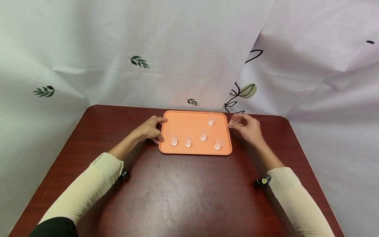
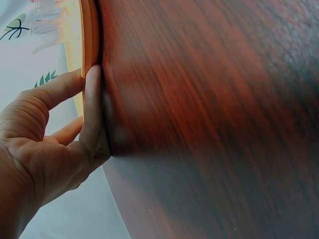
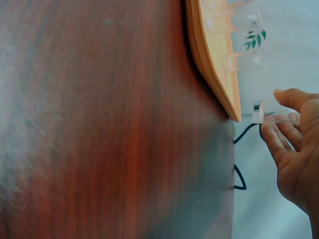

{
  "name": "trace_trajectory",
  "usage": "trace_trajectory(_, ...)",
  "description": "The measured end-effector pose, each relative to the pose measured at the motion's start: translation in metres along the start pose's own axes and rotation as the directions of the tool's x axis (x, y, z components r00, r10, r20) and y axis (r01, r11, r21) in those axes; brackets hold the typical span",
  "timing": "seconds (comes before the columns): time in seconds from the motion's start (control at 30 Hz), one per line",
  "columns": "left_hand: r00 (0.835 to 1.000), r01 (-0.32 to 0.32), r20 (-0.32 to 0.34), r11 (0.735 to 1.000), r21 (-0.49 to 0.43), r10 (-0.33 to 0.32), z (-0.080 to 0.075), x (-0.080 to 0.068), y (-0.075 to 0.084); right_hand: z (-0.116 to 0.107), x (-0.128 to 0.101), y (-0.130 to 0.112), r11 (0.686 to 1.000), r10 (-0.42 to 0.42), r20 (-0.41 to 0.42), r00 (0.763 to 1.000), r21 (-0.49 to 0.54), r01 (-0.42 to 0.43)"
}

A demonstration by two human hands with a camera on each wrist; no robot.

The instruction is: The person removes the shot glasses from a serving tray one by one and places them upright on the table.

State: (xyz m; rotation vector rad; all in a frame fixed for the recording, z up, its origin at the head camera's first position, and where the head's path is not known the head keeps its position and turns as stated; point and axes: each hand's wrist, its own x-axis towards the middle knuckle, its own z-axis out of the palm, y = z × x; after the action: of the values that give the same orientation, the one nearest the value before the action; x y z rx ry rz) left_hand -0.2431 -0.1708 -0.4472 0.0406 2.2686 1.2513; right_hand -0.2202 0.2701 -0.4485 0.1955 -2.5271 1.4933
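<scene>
Five small clear cups stand on the orange tray [image 1: 189, 126], which lies on the red-brown table [image 1: 177, 191] toward its far edge: one cup [image 1: 211, 119] near the tray's far right corner, one [image 1: 204, 134] right of its middle, and three along its near edge, at left [image 1: 174, 139], next to it [image 1: 188, 141] and near the right corner [image 1: 219, 143]. A sixth cup [image 1: 235, 119] is off the tray, just beside its far right corner, tilted and pinched between the thumb and fingers of the right hand [image 1: 249, 128]. The left hand [image 1: 149, 130] holds the tray's left rim: in the left wrist view the thumb lies against the rim's outer edge where it meets the table, and the fingers curl over onto the tray. Cream sleeves cover both forearms. Behind the table hangs white cloth [image 1: 183, 46] printed with leaves.
</scene>
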Motion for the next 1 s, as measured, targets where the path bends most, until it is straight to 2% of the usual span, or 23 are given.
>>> trace_trajectory(0.2,1.000,-0.001,0.006,1.000,-0.004,0.002,-0.001,-0.002,0.001,-0.009,0.005,0.003,1.000,0.006,-0.025,1.000,0.004,-0.006)
trace_trajectory(0.47,1.000,-0.012,0.005,1.000,-0.007,0.012,0.000,-0.002,0.002,-0.019,0.016,0.011,0.998,0.025,-0.039,0.999,-0.062,-0.028)
trace_trajectory(0.7,1.000,-0.021,0.012,1.000,-0.002,0.021,0.000,-0.002,0.001,-0.019,0.021,0.019,0.995,0.071,-0.049,0.996,-0.067,-0.075)
trace_trajectory(1.0,1.000,-0.018,0.013,1.000,-0.004,0.018,0.001,-0.003,0.001,-0.015,0.028,0.029,0.983,0.116,-0.047,0.992,-0.136,-0.121)
